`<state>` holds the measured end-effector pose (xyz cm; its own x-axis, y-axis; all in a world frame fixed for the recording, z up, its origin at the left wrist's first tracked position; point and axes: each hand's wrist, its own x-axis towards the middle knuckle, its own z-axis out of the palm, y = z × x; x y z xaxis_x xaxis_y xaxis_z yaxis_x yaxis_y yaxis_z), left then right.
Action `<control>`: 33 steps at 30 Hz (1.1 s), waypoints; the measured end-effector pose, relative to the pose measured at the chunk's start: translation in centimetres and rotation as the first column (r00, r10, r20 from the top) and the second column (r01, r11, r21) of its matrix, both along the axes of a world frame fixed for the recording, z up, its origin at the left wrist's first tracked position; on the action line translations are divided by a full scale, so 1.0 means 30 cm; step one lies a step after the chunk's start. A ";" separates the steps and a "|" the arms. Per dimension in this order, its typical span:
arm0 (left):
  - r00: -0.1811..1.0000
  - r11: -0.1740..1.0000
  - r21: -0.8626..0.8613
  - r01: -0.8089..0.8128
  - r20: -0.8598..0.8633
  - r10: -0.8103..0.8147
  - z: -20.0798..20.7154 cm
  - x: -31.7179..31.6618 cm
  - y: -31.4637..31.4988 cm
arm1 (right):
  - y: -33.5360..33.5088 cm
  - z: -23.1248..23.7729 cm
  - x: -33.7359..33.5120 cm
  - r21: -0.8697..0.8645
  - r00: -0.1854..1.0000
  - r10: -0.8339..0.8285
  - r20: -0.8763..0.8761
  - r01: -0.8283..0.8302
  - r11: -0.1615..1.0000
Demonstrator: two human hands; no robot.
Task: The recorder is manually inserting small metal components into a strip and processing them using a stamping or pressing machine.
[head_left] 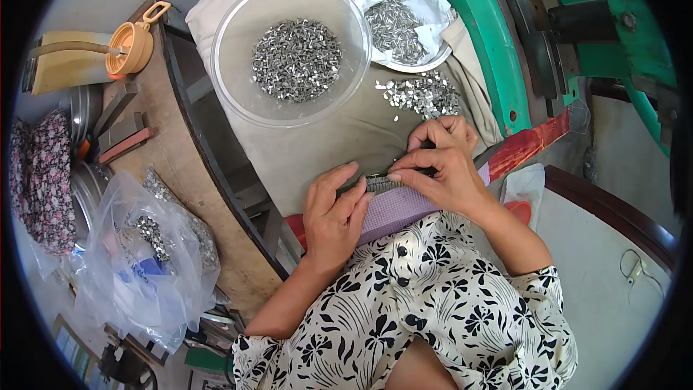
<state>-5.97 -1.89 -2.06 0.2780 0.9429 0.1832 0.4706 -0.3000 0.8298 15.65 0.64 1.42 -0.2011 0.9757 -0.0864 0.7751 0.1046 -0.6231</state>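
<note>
In front of my lap, a short dark strip with a row of fine metal teeth or pieces (381,184) lies between my hands, at the edge of a lilac checked cloth (390,211). My left hand (334,206) grips the strip's left end with thumb and fingertips. My right hand (446,166) is closed in a pinch at the strip's right end, its fingers curled around something dark, mostly hidden. Just beyond the right hand lies a loose pile of small flat silvery metal pieces (431,94) on the beige cloth (289,166).
A large clear plastic bowl (229,94) holds many small metal parts. Behind the pile, a lined metal bowl (442,54) contains thin metal pieces. A green machine (484,43) stands at the right. On the left are a wooden table (191,195), an orange lid (131,49) and plastic bags (137,282).
</note>
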 end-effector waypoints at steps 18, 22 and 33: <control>1.000 1.000 0.000 0.004 -0.012 -0.004 0.002 0.000 0.000 | 0.007 -0.004 -0.041 0.012 0.999 -0.042 0.018 0.042 0.999; 1.000 1.000 -0.001 0.001 -0.013 -0.001 0.001 0.001 -0.001 | 0.012 0.001 -0.046 0.012 0.999 -0.033 0.018 0.032 0.999; 0.999 1.000 -0.025 -0.002 -0.034 0.001 0.010 0.003 -0.002 | 0.009 0.004 0.014 0.006 0.999 -0.039 0.037 0.039 0.999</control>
<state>-5.88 -1.94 -1.75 0.2822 0.9476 0.1498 0.4990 -0.2783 0.8207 16.06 0.90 1.54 -0.1597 0.9833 -0.0878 0.8014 0.0772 -0.5931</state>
